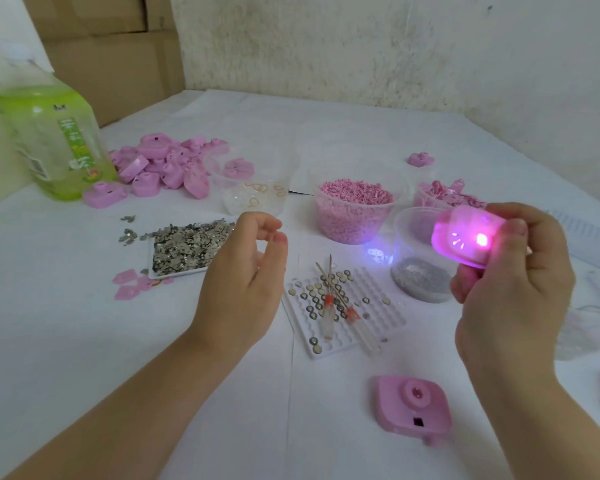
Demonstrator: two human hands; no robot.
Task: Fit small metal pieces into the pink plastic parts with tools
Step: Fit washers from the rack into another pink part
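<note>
Our right hand (510, 271) grasps a glowing pink part (468, 237), raised at the right; our left hand (243, 271) hangs loosely curled and empty, just beside the metal pieces (187, 244).

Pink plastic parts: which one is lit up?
The pink plastic part in the right hand, glowing violet. The pink part lying in front and the back-left pile are unlit.

You can't read anything for certain: the green bottle (49, 140) has a label (75, 147) with printed characters, too blurred to make out.
</note>
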